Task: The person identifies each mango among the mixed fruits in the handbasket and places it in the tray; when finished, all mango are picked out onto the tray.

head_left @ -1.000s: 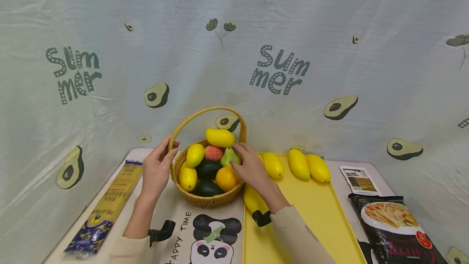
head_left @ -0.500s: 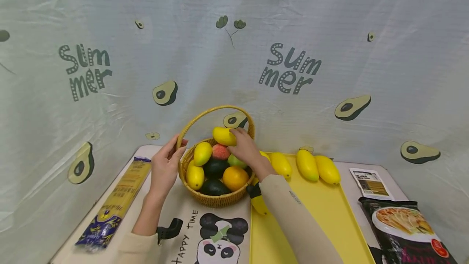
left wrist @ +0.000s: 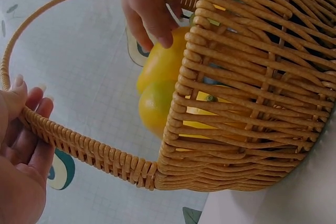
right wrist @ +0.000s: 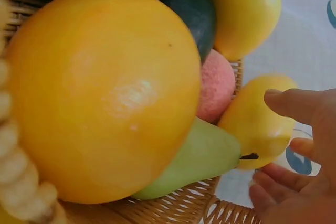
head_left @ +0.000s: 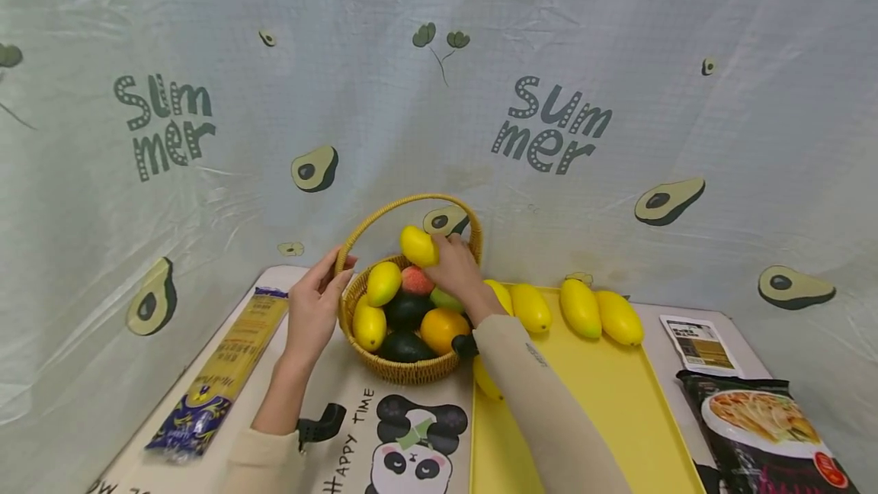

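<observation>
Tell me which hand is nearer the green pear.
Right. The right hand grips a yellow mango beside the stem end of the pear; the left hand holds the handle, across the basket from it.

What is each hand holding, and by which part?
Left hand: the basket, by its handle, on the left. Right hand: the rearmost yellow fruit, by its right end.

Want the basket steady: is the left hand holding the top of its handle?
No, the left hand holds the handle low on its left side.
</observation>
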The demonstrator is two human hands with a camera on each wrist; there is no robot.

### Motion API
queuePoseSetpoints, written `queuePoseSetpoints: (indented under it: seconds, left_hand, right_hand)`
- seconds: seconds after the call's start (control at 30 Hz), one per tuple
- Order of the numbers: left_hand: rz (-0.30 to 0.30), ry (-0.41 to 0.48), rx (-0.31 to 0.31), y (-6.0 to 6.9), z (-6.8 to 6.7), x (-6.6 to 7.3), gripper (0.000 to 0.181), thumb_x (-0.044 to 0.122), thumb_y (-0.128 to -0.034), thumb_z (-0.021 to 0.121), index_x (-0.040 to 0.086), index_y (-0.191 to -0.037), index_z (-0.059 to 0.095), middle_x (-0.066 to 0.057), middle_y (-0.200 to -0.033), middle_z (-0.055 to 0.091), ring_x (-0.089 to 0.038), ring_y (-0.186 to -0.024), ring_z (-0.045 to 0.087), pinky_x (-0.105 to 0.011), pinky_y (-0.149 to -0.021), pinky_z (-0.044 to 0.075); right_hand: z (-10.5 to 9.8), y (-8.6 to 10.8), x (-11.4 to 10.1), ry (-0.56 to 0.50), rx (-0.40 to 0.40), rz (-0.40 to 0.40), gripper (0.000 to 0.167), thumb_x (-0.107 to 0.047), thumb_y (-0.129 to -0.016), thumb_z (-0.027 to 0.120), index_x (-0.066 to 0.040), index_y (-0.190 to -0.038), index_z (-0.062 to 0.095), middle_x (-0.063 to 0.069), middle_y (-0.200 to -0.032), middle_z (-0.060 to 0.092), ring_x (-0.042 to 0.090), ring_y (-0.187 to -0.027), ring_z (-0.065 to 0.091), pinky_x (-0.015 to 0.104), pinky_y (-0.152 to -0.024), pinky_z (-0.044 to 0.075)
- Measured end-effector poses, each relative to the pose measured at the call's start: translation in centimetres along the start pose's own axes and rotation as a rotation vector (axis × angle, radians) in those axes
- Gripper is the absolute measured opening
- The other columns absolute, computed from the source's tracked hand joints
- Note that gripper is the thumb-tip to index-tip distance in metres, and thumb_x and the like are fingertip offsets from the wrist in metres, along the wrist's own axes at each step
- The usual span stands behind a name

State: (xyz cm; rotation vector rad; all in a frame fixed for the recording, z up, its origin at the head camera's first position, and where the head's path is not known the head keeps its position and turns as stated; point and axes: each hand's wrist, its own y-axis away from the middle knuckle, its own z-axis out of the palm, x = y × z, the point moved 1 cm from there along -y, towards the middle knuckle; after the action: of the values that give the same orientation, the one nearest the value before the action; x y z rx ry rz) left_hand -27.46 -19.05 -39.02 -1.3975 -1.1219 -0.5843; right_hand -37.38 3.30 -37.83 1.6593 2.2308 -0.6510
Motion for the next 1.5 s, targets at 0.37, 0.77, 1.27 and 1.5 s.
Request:
queuePoseSetpoints:
  seconds: [0.37,0.77,1.27,1.5]
  left_hand:
    - [0.007,0.002,-0.012,0.0,0.4,0.0,0.050,0.024,-0.1007,0.059,0.013,-0.148,0.048,-0.008,-0.126,0.067,-0.016,-0.124,0.061,-0.010,-0.100,0.047]
    - [0.011,-0.019,0.005,0.0,0.3,-0.1,0.049,0.024,-0.1006,0.059,0.016,-0.148,0.049,-0.007,-0.125,0.068,-0.017,-0.124,0.061,-0.011,-0.101,0.047]
    - [-0.001,-0.028,0.006,0.1,0.4,-0.3,0.048,0.025,-0.1013,0.057,0.017,-0.148,0.049,-0.008,-0.127,0.067,-0.018,-0.126,0.060,-0.011,-0.101,0.046]
    - [0.012,-0.043,0.016,-0.2,0.3,-0.1,0.047,0.025,-0.1015,0.057,0.017,-0.147,0.049,-0.007,-0.126,0.067,-0.017,-0.126,0.060,-0.012,-0.102,0.046]
  right_hand:
    - [1.1,0.2,0.2,-0.140,-0.023,-0.073,0.060,-0.020,-0.094,0.068,-0.013,-0.147,0.041,0.011,-0.140,0.051,0.026,-0.113,0.056,0.042,-0.098,0.051]
    - [1.4,0.3,-0.5,-0.138,-0.012,-0.112,0.058,-0.017,-0.088,0.068,-0.016,-0.142,0.048,0.007,-0.128,0.061,0.021,-0.100,0.058,0.038,-0.085,0.052]
    - [-0.6,3.9,0.8,-0.090,0.003,-0.232,0.063,-0.023,-0.086,0.066,-0.019,-0.146,0.047,0.000,-0.142,0.056,0.019,-0.110,0.056,0.039,-0.094,0.051]
    - [-1.7,6.4,1.6,-0.172,0.049,-0.207,0.066,-0.017,-0.083,0.066,-0.020,-0.147,0.049,0.001,-0.146,0.054,0.021,-0.122,0.055,0.041,-0.103,0.050]
